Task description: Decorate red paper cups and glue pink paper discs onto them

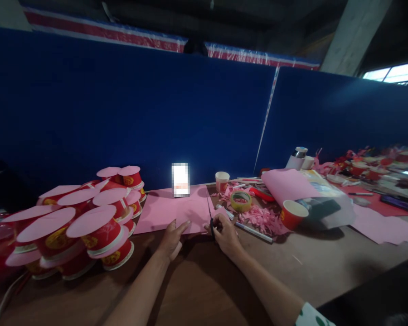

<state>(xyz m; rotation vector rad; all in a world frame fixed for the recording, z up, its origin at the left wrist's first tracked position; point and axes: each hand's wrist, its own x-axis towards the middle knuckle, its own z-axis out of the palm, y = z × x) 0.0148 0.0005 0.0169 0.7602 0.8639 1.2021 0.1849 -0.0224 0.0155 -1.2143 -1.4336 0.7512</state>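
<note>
A sheet of pink paper (156, 213) lies flat on the table in front of me. My left hand (172, 240) grips its near edge, the thumb on top and the other fingers curled below. Black-handled scissors (211, 222) are in my right hand (226, 233), blades pointing away from me at the right part of the paper. Whether the blades are parted is hard to make out. Just right of the blades lies a small pink piece (223, 213), partly behind my right hand.
Red paper cups with pink discs (91, 222) are stacked at left. At right are a tape roll (241, 201), pink shreds (263, 219), a marker (254, 232), a red cup (294, 215) and more pink paper (384, 224). A blue partition (122, 113) stands behind, with a blurred bright rectangle (181, 180) before it.
</note>
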